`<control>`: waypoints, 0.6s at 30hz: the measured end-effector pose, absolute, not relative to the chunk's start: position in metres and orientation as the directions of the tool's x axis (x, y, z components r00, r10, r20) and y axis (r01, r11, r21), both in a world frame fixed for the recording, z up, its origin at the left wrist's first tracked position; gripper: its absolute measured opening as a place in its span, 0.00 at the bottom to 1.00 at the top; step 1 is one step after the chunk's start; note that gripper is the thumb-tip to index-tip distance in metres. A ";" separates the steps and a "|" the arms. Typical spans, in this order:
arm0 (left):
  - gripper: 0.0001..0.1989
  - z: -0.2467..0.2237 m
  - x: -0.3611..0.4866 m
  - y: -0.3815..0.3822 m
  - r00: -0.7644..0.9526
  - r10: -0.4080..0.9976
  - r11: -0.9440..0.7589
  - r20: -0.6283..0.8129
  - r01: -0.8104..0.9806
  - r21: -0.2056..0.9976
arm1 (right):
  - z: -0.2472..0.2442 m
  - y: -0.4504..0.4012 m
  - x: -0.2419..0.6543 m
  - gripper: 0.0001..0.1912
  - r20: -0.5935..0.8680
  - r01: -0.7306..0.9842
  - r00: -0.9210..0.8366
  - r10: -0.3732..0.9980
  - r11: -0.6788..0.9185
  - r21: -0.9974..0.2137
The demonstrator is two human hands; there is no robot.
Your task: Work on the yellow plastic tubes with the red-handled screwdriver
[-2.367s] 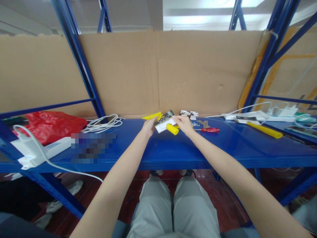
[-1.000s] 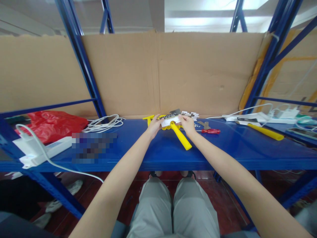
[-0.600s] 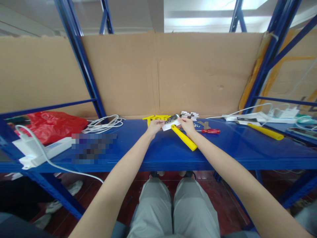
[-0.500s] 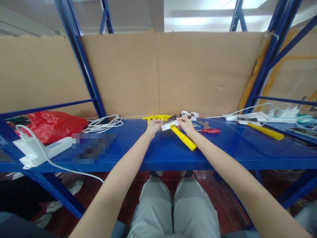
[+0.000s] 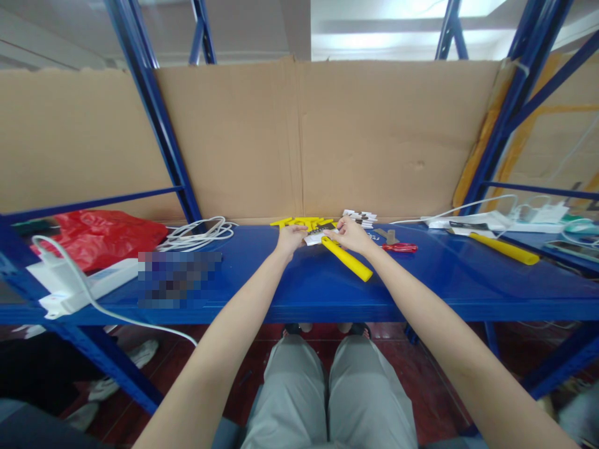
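Note:
Between my hands is a black-and-white card [image 5: 316, 236] at the middle of the blue table [image 5: 253, 274]. My left hand [image 5: 292, 239] is closed on the card's left edge. My right hand [image 5: 349, 234] has its fingers pinched at the card's right side; whatever lies between the fingertips is too small to name. A yellow handle [image 5: 349, 259] slants from the card down to the right. Behind the card lie several yellow pieces [image 5: 299, 221], and a stack of black-and-white cards [image 5: 364, 218] sits behind my right hand.
A red screwdriver [image 5: 400, 247] and small grey metal plates [image 5: 387, 236] lie right of my hand. Further right is another yellow handle [image 5: 505, 248]. A red bag [image 5: 107, 237], white cable [image 5: 199, 234] and power strip [image 5: 88, 285] are left. Cardboard [image 5: 234, 137] stands behind.
My right hand has shifted slightly, its fingertips now higher and more drawn together over the card. The card's right part has moved a little, and my left hand has stayed at its left edge.

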State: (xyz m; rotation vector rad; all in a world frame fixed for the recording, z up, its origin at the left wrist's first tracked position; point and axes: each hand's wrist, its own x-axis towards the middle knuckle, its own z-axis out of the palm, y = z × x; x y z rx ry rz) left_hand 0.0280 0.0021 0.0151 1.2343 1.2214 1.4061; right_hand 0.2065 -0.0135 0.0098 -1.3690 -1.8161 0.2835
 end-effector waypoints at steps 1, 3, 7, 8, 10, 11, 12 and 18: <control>0.07 0.015 0.028 0.002 -0.120 0.984 -0.135 0.133 -0.007 0.991 | 0.010 -0.013 0.206 0.20 0.492 0.678 -0.068 0.868 0.402 -0.615; 0.08 0.015 0.029 0.002 -0.115 0.983 -0.142 0.141 -0.001 0.990 | 0.009 -0.013 0.204 0.20 0.527 0.670 -0.079 0.846 0.437 -0.601; 0.12 0.013 0.029 0.002 -0.086 0.981 -0.173 0.174 0.018 0.985 | 0.009 -0.015 0.199 0.19 0.520 0.709 -0.174 0.836 0.473 -0.523; 0.13 0.012 0.029 0.002 -0.080 0.979 -0.185 0.186 0.016 0.983 | 0.009 -0.016 0.198 0.18 0.515 0.717 -0.198 0.834 0.482 -0.504; 0.15 0.011 0.028 0.004 -0.080 0.974 -0.210 0.210 0.008 0.978 | 0.007 -0.015 0.198 0.16 0.519 0.718 -0.239 0.821 0.509 -0.474; 0.16 0.010 0.028 0.006 -0.087 0.971 -0.223 0.222 0.005 0.975 | 0.006 -0.014 0.198 0.16 0.524 0.711 -0.257 0.812 0.526 -0.467; 0.17 0.009 0.027 0.008 -0.096 0.967 -0.236 0.235 0.003 0.972 | 0.005 -0.013 0.198 0.15 0.529 0.701 -0.273 0.803 0.543 -0.463; 0.20 0.005 0.022 0.021 -0.130 0.949 -0.287 0.286 0.016 0.958 | 0.005 -0.013 0.196 0.13 0.513 0.707 -0.317 0.798 0.559 -0.433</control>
